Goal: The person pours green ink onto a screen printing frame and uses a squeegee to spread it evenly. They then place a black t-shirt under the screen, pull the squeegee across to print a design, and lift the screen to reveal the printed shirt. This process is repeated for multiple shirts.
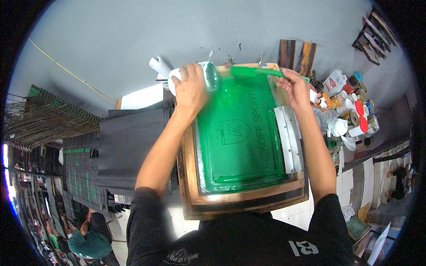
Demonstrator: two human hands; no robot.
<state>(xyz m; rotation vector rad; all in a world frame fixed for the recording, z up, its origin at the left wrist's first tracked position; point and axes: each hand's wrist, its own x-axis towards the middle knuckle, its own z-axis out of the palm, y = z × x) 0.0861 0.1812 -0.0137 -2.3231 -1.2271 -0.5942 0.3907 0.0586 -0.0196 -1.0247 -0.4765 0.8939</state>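
Observation:
My left hand point(190, 88) grips a white tub point(174, 83), tilted with its mouth to the right; green ink coats its inside. In my right hand point(295, 88) is a green spatula point(250, 71), its ink-covered blade pointing left towards the tub, a little apart from it. Both are over the far end of a printing screen point(239, 173). Green ink covers the mesh, where a shield emblem and lettering show through. A wooden frame point(248, 197) surrounds the screen. Along its right side lies a pale metal strip point(289, 142) with small round holes or rivets.
Metal clamps point(230, 61) stand at the frame's far edge, against a grey wall. Jars, cans and bottles point(355, 111) crowd the right side. Dark sheets point(131, 150) are stacked at left, beside a wire rack point(53, 117). Another person point(91, 241) is at lower left.

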